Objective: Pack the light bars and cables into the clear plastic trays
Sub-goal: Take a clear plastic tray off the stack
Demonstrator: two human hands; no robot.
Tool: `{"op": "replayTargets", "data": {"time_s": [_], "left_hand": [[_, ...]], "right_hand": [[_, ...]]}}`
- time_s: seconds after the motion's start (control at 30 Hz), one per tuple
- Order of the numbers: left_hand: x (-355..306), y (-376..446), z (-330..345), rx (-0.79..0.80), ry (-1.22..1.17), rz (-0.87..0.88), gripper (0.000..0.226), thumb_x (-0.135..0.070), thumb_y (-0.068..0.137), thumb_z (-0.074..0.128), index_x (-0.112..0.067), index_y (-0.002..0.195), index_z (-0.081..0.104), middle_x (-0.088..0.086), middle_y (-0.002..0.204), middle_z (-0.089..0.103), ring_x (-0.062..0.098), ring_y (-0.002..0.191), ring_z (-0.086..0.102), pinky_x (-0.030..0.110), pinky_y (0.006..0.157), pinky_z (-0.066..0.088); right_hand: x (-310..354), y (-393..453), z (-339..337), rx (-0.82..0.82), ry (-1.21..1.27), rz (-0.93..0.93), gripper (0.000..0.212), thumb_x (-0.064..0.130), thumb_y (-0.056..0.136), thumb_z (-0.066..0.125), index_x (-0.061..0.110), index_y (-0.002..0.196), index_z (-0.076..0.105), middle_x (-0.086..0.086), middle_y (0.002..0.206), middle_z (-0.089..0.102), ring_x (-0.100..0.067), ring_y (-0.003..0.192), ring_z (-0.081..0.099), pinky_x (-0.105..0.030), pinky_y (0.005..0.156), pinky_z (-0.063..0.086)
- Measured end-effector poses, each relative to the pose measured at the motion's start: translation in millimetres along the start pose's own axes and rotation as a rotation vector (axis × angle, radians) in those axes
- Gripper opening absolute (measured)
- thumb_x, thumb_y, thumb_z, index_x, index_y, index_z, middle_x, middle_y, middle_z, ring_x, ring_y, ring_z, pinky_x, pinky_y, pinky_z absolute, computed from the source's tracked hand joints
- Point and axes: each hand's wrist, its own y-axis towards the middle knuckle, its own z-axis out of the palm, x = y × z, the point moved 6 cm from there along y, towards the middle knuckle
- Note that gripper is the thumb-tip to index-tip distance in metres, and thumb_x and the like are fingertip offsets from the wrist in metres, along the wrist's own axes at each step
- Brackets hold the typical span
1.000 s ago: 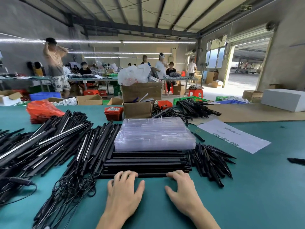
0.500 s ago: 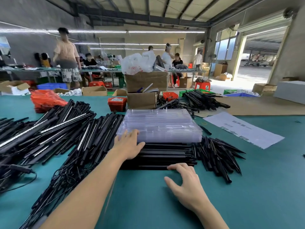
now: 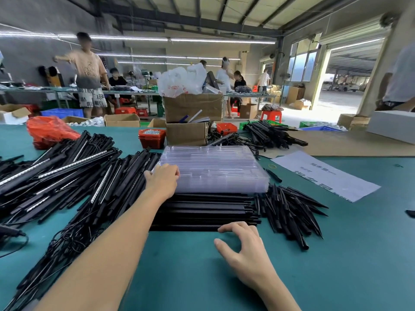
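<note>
Now that our left hand (image 3: 162, 182) has gone from the table edge out to the near-left corner of the stack of clear trays (image 3: 213, 169), we judge we are about to lift off a tray, with nothing packed yet. Its fingers curl over that corner, though whether they truly grip we cannot tell. Our right hand (image 3: 244, 254) stays loosely open, fingertips touching the row of black bars (image 3: 202, 212) under the trays.
</note>
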Motion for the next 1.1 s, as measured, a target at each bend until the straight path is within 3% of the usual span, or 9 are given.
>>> {"op": "replayTargets", "data": {"time_s": [0.2, 0.33, 0.43, 0.6, 0.77, 0.83, 0.93, 1.0, 1.1], "left_hand": [[-1.3, 18.9, -21.3, -0.109, -0.149, 0.012, 0.022, -0.017, 0.101, 0.051, -0.025, 0.083, 0.063, -0.005, 0.102, 0.060, 0.020, 0.103, 0.049, 0.043, 0.086, 0.022], [-5.7, 21.4, -15.6, 0.113, -0.140, 0.069, 0.019, -0.016, 0.098, 0.054, -0.013, 0.089, 0.070, 0.002, 0.104, 0.071, 0.024, 0.096, 0.058, 0.041, 0.090, 0.040], [-8.0, 18.2, -15.3, 0.148, -0.003, 0.153, 0.015, -0.006, 0.098, 0.051, -0.011, 0.097, 0.065, 0.007, 0.108, 0.069, 0.024, 0.096, 0.061, 0.040, 0.086, 0.051], [-24.3, 6.5, -4.8, 0.134, 0.289, 0.368, 0.025, 0.000, 0.095, 0.047, -0.010, 0.118, 0.052, 0.006, 0.118, 0.055, 0.025, 0.110, 0.053, 0.035, 0.081, 0.045], [-30.4, 7.7, -3.6, 0.293, 0.271, 0.344, 0.010, -0.003, 0.092, 0.044, -0.007, 0.090, 0.053, 0.013, 0.092, 0.055, 0.026, 0.077, 0.044, 0.034, 0.070, 0.037], [-32.5, 9.4, -6.9, 0.316, 0.304, 0.338, 0.012, -0.002, 0.091, 0.045, -0.010, 0.086, 0.051, 0.012, 0.087, 0.048, 0.026, 0.074, 0.040, 0.033, 0.068, 0.032], [-31.7, 12.0, -12.1, 0.247, 0.349, 0.319, 0.017, -0.002, 0.095, 0.045, -0.004, 0.104, 0.059, 0.013, 0.095, 0.054, 0.035, 0.088, 0.058, 0.036, 0.069, 0.040], [-31.2, 11.4, -16.8, 0.111, 0.414, 0.318, 0.018, -0.002, 0.098, 0.047, -0.003, 0.115, 0.053, 0.010, 0.110, 0.056, 0.029, 0.103, 0.059, 0.035, 0.069, 0.041], [-25.7, 11.0, -9.0, -0.009, 0.432, 0.295, 0.035, 0.007, 0.092, 0.050, -0.009, 0.123, 0.047, 0.007, 0.114, 0.056, 0.026, 0.104, 0.057, 0.034, 0.066, 0.041]], "right_hand": [[-1.5, -0.4, -1.3, -0.001, 0.038, 0.005, 0.014, 0.047, 0.088, 0.064, 0.043, 0.101, 0.062, 0.028, 0.110, 0.056, 0.010, 0.115, 0.039, -0.024, 0.099, 0.031], [-0.8, -0.7, -2.2, 0.001, 0.052, 0.013, 0.015, 0.047, 0.088, 0.064, 0.041, 0.102, 0.063, 0.027, 0.109, 0.057, 0.012, 0.114, 0.038, -0.027, 0.102, 0.032], [-0.5, -0.9, -2.9, 0.000, 0.056, 0.016, 0.014, 0.047, 0.088, 0.064, 0.041, 0.101, 0.063, 0.027, 0.108, 0.057, 0.012, 0.113, 0.038, -0.028, 0.103, 0.033], [0.1, -0.2, -2.3, -0.002, 0.056, 0.018, 0.013, 0.049, 0.088, 0.065, 0.042, 0.099, 0.062, 0.027, 0.107, 0.058, 0.012, 0.111, 0.040, -0.026, 0.099, 0.032], [-0.6, -0.2, -2.4, 0.003, 0.061, 0.018, 0.017, 0.053, 0.087, 0.065, 0.042, 0.099, 0.063, 0.027, 0.108, 0.058, 0.011, 0.113, 0.039, -0.026, 0.101, 0.031], [-0.2, -0.4, -2.4, 0.001, 0.058, 0.017, 0.018, 0.053, 0.087, 0.065, 0.041, 0.099, 0.063, 0.026, 0.108, 0.058, 0.010, 0.113, 0.039, -0.026, 0.101, 0.032], [-0.3, -0.7, -2.6, -0.005, 0.062, 0.016, 0.018, 0.054, 0.087, 0.064, 0.040, 0.099, 0.063, 0.026, 0.107, 0.058, 0.010, 0.112, 0.039, -0.026, 0.102, 0.032], [-0.8, -0.9, -2.7, -0.007, 0.064, 0.016, 0.017, 0.054, 0.087, 0.065, 0.041, 0.098, 0.063, 0.027, 0.107, 0.059, 0.011, 0.112, 0.039, -0.025, 0.101, 0.031], [-1.4, -0.3, -1.6, -0.004, 0.058, 0.017, 0.017, 0.055, 0.086, 0.064, 0.042, 0.097, 0.062, 0.026, 0.107, 0.059, 0.011, 0.113, 0.039, -0.023, 0.099, 0.030]]}}
